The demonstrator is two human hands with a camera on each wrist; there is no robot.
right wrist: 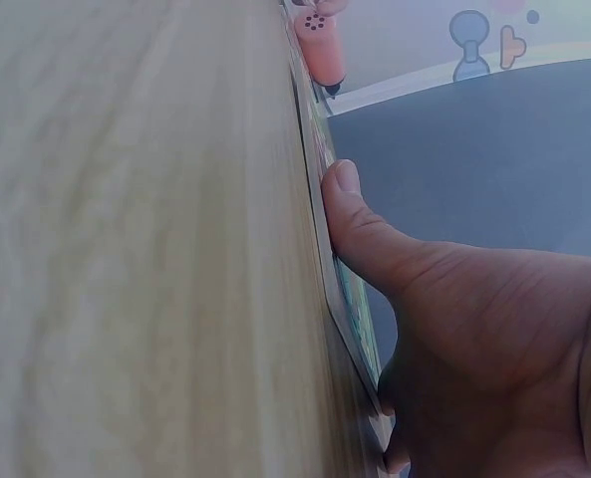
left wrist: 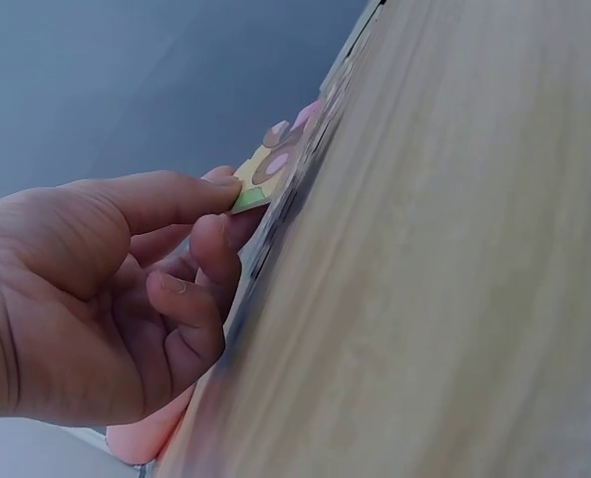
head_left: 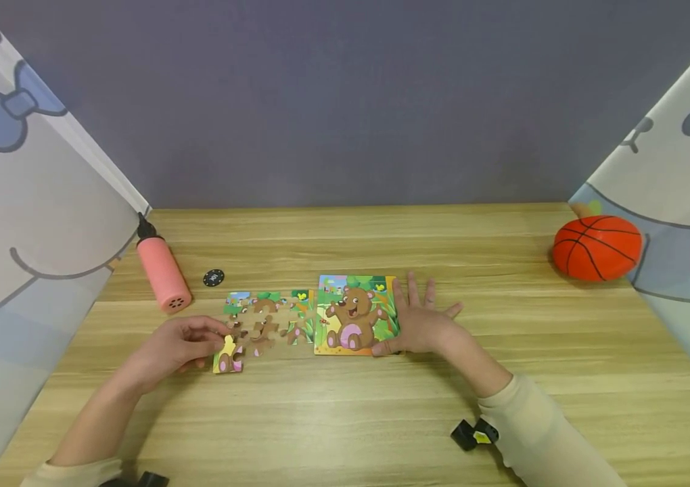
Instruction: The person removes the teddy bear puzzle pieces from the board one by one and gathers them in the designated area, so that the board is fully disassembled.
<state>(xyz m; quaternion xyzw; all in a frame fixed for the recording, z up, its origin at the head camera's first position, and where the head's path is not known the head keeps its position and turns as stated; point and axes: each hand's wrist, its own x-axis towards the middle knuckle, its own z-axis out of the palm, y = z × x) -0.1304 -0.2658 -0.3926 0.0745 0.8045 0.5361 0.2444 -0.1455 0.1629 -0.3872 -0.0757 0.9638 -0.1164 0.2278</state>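
Note:
Between thumb and fingers, my left hand (head_left: 177, 348) pinches a jigsaw puzzle piece (head_left: 227, 357) with part of a bear's foot on it. The same piece (left wrist: 267, 171) shows at the fingertips in the left wrist view. Just beyond it several loose puzzle pieces (head_left: 266, 328) lie in rough rows with gaps between them. To their right is a square bear picture board (head_left: 354, 314). My right hand (head_left: 424, 325) lies spread at the board's right edge, thumb on its lower corner. In the right wrist view the thumb (right wrist: 360, 219) rests along the board's edge.
A pink pump (head_left: 162, 270) with a black nozzle lies at the left, near a black round chip (head_left: 214, 277). An orange-red basketball-patterned ball (head_left: 596, 248) sits at the far right. A grey partition (head_left: 345, 108) stands behind the wooden table (head_left: 345, 426).

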